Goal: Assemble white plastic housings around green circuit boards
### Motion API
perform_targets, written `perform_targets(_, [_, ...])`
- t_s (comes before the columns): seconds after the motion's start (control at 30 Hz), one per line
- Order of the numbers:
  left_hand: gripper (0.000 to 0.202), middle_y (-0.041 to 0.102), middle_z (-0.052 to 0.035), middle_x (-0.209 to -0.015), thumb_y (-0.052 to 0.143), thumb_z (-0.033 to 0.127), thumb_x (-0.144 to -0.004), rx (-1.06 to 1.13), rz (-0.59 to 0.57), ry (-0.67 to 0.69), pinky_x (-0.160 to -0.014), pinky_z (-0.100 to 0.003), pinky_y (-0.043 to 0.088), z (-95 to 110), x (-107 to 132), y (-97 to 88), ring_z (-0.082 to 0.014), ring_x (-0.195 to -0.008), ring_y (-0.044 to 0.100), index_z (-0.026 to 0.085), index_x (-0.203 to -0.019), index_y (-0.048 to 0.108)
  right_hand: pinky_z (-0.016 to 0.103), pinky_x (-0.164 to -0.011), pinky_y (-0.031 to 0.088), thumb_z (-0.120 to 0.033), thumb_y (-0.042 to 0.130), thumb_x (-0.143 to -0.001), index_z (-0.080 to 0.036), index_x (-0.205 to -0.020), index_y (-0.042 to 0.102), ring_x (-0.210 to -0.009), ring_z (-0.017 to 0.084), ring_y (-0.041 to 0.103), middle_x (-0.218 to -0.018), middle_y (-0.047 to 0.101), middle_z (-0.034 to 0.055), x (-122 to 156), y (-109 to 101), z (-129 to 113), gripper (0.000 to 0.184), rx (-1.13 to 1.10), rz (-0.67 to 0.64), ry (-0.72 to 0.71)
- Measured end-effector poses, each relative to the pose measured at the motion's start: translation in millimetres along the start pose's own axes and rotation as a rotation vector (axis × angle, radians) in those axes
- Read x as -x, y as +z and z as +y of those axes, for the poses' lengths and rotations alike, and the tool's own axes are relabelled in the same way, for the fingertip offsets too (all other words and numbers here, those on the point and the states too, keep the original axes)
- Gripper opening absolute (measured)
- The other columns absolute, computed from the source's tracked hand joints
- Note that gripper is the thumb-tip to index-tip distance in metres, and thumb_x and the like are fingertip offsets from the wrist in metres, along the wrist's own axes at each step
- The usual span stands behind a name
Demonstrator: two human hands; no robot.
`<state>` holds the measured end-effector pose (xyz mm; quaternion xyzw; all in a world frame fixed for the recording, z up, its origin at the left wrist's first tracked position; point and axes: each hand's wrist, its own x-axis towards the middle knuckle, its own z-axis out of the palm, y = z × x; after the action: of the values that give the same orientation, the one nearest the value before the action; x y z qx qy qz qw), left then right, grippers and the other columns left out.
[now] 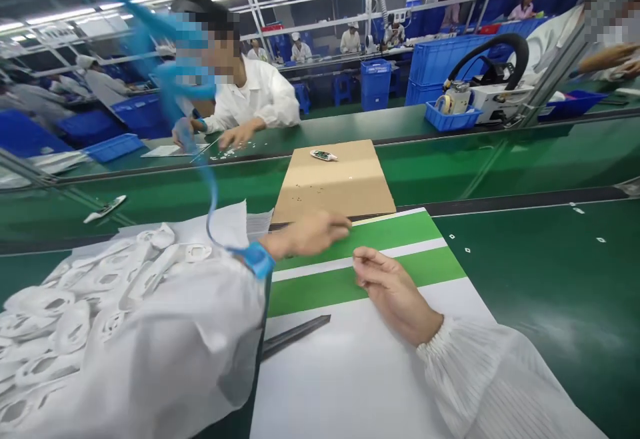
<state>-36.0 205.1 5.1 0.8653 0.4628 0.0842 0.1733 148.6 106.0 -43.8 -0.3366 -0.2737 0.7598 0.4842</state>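
My left hand (pixel 313 234) reaches forward over the green-and-white sheet (pixel 380 359), near the edge of a brown cardboard piece (pixel 335 186). Its fingers are drawn together and nothing shows in them. A blue wrist strap (pixel 257 259) with a coiled blue cord sits on that wrist. My right hand (pixel 393 292) rests on the sheet with fingers curled in a loose pinch; what it holds, if anything, is too small to make out. A small white device (pixel 323 155) lies on the far part of the cardboard. A pile of white plastic shells (pixel 90 292) lies at my left.
Black tweezers (pixel 295 334) lie on the sheet near my left sleeve. A green conveyor belt (pixel 500 166) runs across. A person in white works opposite over small white parts (pixel 225 154). Blue bins (pixel 453 119) and a machine (pixel 493 89) stand at the back right.
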Motion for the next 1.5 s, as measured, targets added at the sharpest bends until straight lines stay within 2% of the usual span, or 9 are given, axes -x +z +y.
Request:
perform_targets(0.2, [0.023,0.066,-0.0104,-0.113,0.063,0.032,-0.09,-0.254,0.172,-0.28,-0.096,-0.044,0.048,-87.0,-96.9,-63.7,-0.0251,-0.108,0.061,0.013,-0.103,0.067,0.029,-0.072,0.038,-0.037,0.083,-0.07,-0.023,-0.091,0.073,-0.072,0.011,0.046,-0.08,0.056,-0.0017,-1.1,4.0,-7.2,0.027,0.055,-0.042,0.083])
perform_targets(0.37, [0.033,0.056,-0.0095,-0.13,0.053,0.031,-0.098,-0.367,0.23,-0.302,-0.103,-0.048,0.043,-111.5,-150.6,-57.1,-0.0238,-0.12,0.053,0.013,-0.126,0.056,0.029,-0.078,0.04,-0.038,0.08,-0.074,-0.025,-0.091,0.073,-0.077,0.012,0.048,-0.08,0.056,-0.0023,-3.7,1.5,-9.9,0.022,0.07,-0.093,0.139])
perform_targets(0.53, [0.034,0.057,-0.0102,-0.129,0.056,0.035,-0.096,-0.433,0.207,-0.29,-0.101,-0.051,0.045,-108.4,-156.6,-41.3,-0.0266,-0.12,0.055,0.014,-0.123,0.058,0.029,-0.074,0.041,-0.039,0.079,-0.074,-0.025,-0.09,0.074,-0.075,0.012,0.047,-0.077,0.055,-0.0023,-6.2,-0.8,-11.0,0.021,0.1,-0.12,0.129])
perform_targets(0.73, [0.032,0.061,-0.0099,-0.119,0.053,0.035,-0.097,-0.446,0.082,-0.248,-0.093,-0.042,0.05,-68.3,-99.3,-39.8,-0.0209,-0.106,0.06,0.012,-0.12,0.059,0.027,-0.075,0.042,-0.039,0.078,-0.075,-0.025,-0.094,0.072,-0.076,0.01,0.05,-0.08,0.058,-0.0024,-9.6,-3.9,-7.5,0.024,0.147,-0.098,0.087])
perform_targets(0.9, [0.026,0.068,-0.0026,-0.083,0.05,0.034,-0.096,-0.339,-0.168,-0.142,-0.074,-0.029,0.046,7.6,-9.3,-41.8,-0.0159,-0.076,0.06,0.016,-0.094,0.068,0.028,-0.074,0.045,-0.033,0.078,-0.074,-0.025,-0.095,0.07,-0.075,0.01,0.054,-0.086,0.061,-0.0024,-11.1,-17.5,-31.3,0.024,0.206,0.049,-0.209])
perform_targets(1.0, [0.021,0.071,-0.0036,-0.089,0.048,0.027,-0.097,-0.277,-0.267,-0.027,-0.071,-0.029,0.048,61.6,57.6,-19.4,-0.0183,-0.081,0.065,0.02,-0.099,0.068,0.029,-0.071,0.044,-0.037,0.069,-0.083,-0.026,-0.097,0.071,-0.073,0.012,0.055,-0.089,0.065,-0.0008,15.1,-24.8,-59.2,0.018,0.722,0.132,-0.331])
perform_targets(1.13, [0.028,0.069,-0.01,-0.106,0.043,0.008,-0.095,-0.375,-0.132,0.107,-0.08,-0.039,0.051,112.1,122.7,38.3,-0.0256,-0.097,0.063,0.015,-0.112,0.063,0.032,-0.074,0.046,-0.039,0.067,-0.087,-0.03,-0.104,0.07,-0.084,0.016,0.06,-0.098,0.068,0.0003,75.0,-25.4,-57.2,0.02,1.322,-0.013,-0.308])
perform_targets(1.3, [0.033,0.063,-0.0071,-0.122,0.06,0.022,-0.093,-0.01,0.022,0.047,-0.098,-0.045,0.049,132.4,158.7,75.6,-0.0248,-0.112,0.057,0.018,-0.125,0.052,0.038,-0.081,0.044,-0.031,0.074,-0.083,-0.032,-0.112,0.066,-0.093,0.02,0.062,-0.099,0.07,-0.0018,119.3,-26.1,-1.3,0.03,1.54,-0.079,-0.311])
perform_targets(1.5, [0.025,0.057,-0.0061,-0.131,0.056,0.026,-0.096,0.147,0.169,-0.206,-0.105,-0.041,0.048,110.0,212.5,39.4,-0.0214,-0.124,0.053,0.023,-0.12,0.053,0.036,-0.078,0.044,-0.033,0.063,-0.092,-0.031,-0.113,0.065,-0.096,0.02,0.06,-0.107,0.068,0.0005,132.2,-26.2,20.4,0.021,1.622,-0.021,-0.489])
